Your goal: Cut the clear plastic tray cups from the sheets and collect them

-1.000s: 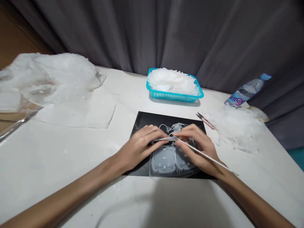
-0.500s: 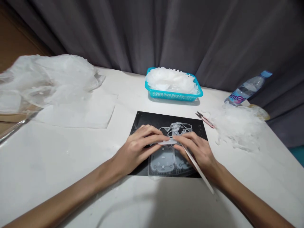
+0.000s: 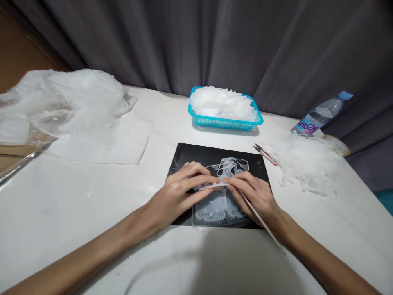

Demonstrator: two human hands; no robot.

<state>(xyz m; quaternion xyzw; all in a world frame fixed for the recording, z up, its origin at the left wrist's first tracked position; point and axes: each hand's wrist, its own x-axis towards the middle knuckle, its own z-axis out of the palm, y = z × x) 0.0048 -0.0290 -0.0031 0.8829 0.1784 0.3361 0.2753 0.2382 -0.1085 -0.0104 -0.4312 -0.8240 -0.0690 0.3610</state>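
A black mat [image 3: 184, 157] lies on the white table in front of me. On it rests a clear moulded plastic piece [image 3: 215, 209] with thin loose trimmings at its far end [image 3: 229, 164]. My left hand [image 3: 178, 192] lies over the piece's left side, fingers closed on its upper edge. My right hand [image 3: 254, 194] presses the same edge from the right and grips a thin white stick [image 3: 260, 221] that slants back over my wrist.
A turquoise basket [image 3: 225, 121] of white plastic pieces stands behind the mat. Small snips [image 3: 266, 154] lie at the right beside a heap of clear scraps [image 3: 307, 164] and a water bottle [image 3: 321, 116]. Crumpled plastic bags [image 3: 61, 102] and a flat sheet [image 3: 104, 143] fill the left.
The thin stick in my right hand has swung from pointing right to slanting back toward me. Both hands have stayed on the plastic piece, shifting only slightly.
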